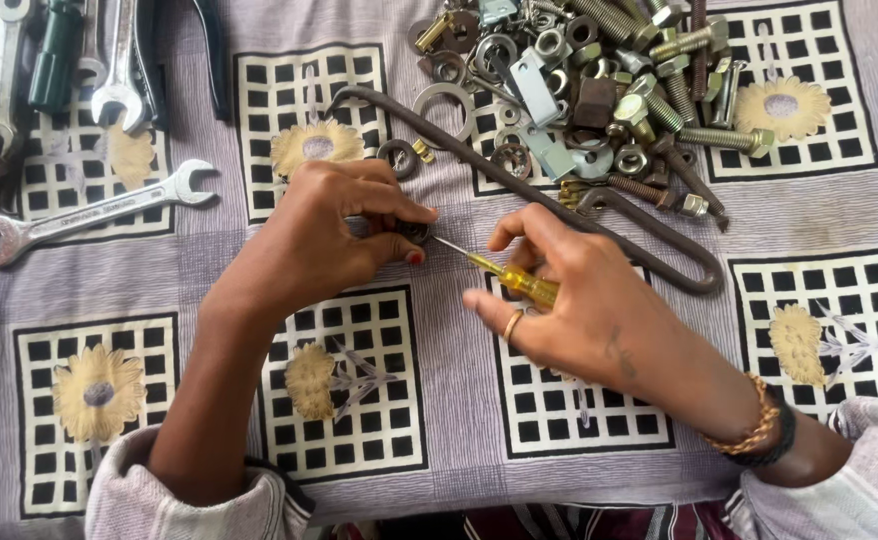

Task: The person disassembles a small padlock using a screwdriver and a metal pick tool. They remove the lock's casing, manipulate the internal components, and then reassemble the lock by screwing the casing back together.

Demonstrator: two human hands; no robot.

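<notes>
A lilac cloth printed with black-and-white checked squares and pale yellow flowers covers the whole surface we work on; nothing of the room shows beyond it.

At the centre our left hand is closed, thumb and forefinger pinching a small dark round metal part flat against the cloth, probably to keep it from turning. From four o'clock of that part our right hand comes in, its fingers curled round a small screwdriver with a translucent yellow handle; the thin shaft slants up to ten o'clock and the tip meets the pinched part. The forefinger lies arched over the shaft, which looks like a way of steadying it.

At one o'clock lies a heap of grey bolts, nuts and washers, close at hand. A long bent steel rod runs from its edge down towards three o'clock, passing just behind the right hand. At nine o'clock rests a silver open-ended spanner, with more spanners and dark-handled tools at eleven o'clock.
</notes>
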